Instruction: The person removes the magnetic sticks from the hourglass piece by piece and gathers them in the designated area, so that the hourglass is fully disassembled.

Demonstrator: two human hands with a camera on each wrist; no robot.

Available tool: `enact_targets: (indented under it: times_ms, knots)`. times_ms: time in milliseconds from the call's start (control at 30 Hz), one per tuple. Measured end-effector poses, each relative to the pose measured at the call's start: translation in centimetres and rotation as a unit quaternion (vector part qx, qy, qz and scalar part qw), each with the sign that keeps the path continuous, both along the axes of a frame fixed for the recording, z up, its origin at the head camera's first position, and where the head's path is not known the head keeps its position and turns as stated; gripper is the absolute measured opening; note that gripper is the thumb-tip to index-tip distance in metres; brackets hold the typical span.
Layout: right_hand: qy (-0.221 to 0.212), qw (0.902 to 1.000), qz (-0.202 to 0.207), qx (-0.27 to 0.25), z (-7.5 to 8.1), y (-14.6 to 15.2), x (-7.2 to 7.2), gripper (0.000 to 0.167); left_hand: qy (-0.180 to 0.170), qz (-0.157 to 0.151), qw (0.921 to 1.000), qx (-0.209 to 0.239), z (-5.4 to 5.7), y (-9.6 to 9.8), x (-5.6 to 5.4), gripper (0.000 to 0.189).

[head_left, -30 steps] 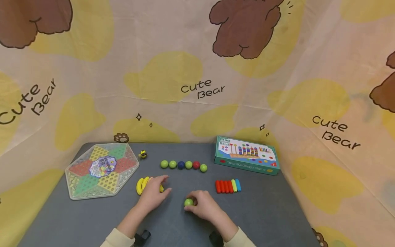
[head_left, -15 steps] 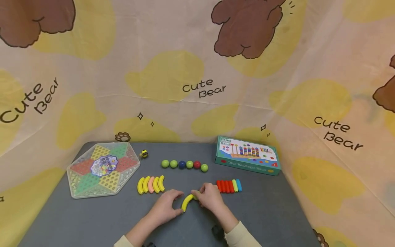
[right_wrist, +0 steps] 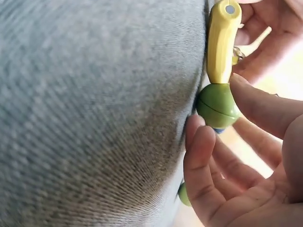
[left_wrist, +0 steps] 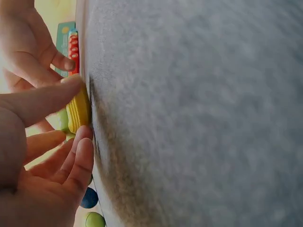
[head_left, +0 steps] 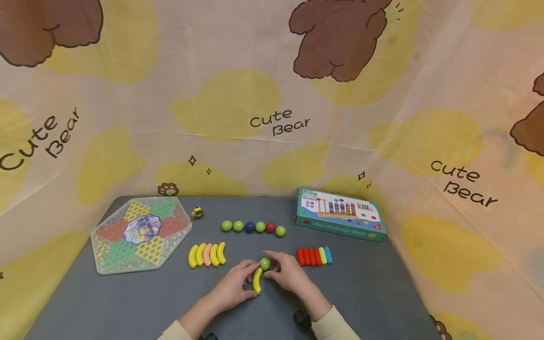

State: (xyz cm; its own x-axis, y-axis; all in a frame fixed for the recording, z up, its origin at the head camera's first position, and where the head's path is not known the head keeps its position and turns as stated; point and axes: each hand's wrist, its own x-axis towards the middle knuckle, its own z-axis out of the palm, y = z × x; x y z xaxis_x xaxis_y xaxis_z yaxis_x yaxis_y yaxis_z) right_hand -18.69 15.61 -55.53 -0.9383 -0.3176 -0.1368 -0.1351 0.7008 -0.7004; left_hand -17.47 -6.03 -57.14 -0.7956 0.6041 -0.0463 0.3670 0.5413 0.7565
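Note:
Near the middle front of the table, my left hand [head_left: 233, 284] holds a curved yellow rod [head_left: 257, 281] lengthwise between thumb and fingers. A round grey disc shows in the rod's near end in the right wrist view. At its far end the rod meets a glossy green ball [right_wrist: 217, 105]. My right hand [head_left: 290, 272] has its thumb and fingers around this ball, thumb tip close to where ball and rod join. In the left wrist view the ball [left_wrist: 64, 120] is mostly hidden behind the rod [left_wrist: 79, 111] and fingers.
Left of the hands lie several curved rods [head_left: 199, 255], yellow and one pink. Farther back is a row of coloured balls [head_left: 250, 227]. Short straight rods [head_left: 312, 257] lie right, below a green game box [head_left: 340, 215]. A hexagonal board [head_left: 142, 236] and bee figure [head_left: 197, 212] stand left.
My left hand has come from the curved-rod row to the middle with a yellow rod. The green ball in my right hand has moved back slightly and now meets the rod's end.

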Motion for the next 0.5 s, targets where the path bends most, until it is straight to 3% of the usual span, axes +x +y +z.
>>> enact_targets:
  times_ms: [67, 300, 500]
  knots:
    - [0.001, 1.0000, 0.002, 0.001, -0.1, -0.1, 0.0, 0.048, 0.006, 0.005, 0.9999, -0.010, -0.1, 0.3, 0.2, 0.073]
    - [0.041, 0.9985, -0.019, 0.030, -0.4, 0.0, 0.1, 0.028, 0.035, 0.025, 0.9965, -0.072, 0.1, 2.3, 0.6, 0.071]
    - [0.034, 0.9988, -0.029, 0.018, -0.3, -0.4, 0.1, 0.028, 0.034, 0.036, 0.9945, -0.092, 0.4, 2.3, 0.8, 0.070]
